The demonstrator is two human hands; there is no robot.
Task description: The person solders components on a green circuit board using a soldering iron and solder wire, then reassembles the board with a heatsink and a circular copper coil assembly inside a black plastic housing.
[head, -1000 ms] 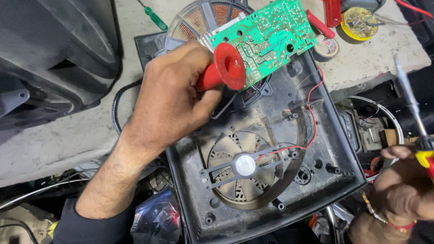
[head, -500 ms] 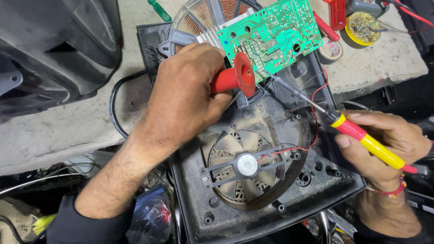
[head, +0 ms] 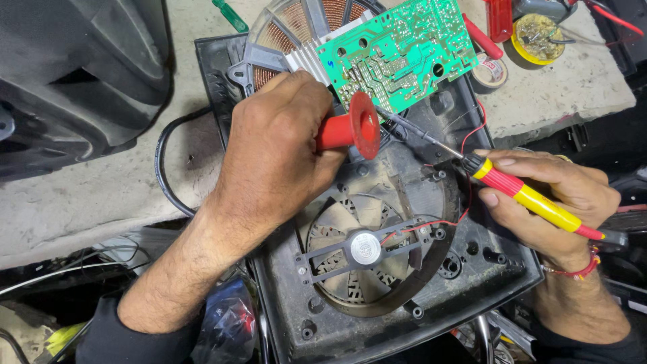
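A: What has the left hand [head: 283, 152] got?

B: It is closed round a red tool [head: 350, 128] with a round flange at the end. The tool points right, at the near edge of the green board [head: 404, 50].

A: And the right hand [head: 552, 195]?

B: It grips a soldering iron [head: 532, 202] with a red and yellow handle, pen fashion. The thin metal tip runs left and far, reaching the board's near edge just beside the red flange. Whether tip and flange touch, I cannot tell.

A: Where does the board sit?

B: At the far side, tilted up over a black casing [head: 472, 283], solder side showing. A copper coil [head: 303, 20] lies behind it to the left, partly hidden.

A: What is inside the casing?

B: A round fan [head: 367, 249] in the middle, near the two hands, with a thin red wire [head: 465, 202] running from its hub up toward the board.

A: Anything else about?

B: A yellow tin [head: 536, 37] and a roll of tape [head: 488, 71] on the grey bench [head: 87, 195], far right. A black cable [head: 165, 168] curves out on the left of the casing. A green screwdriver [head: 229, 13] lies at the far edge.
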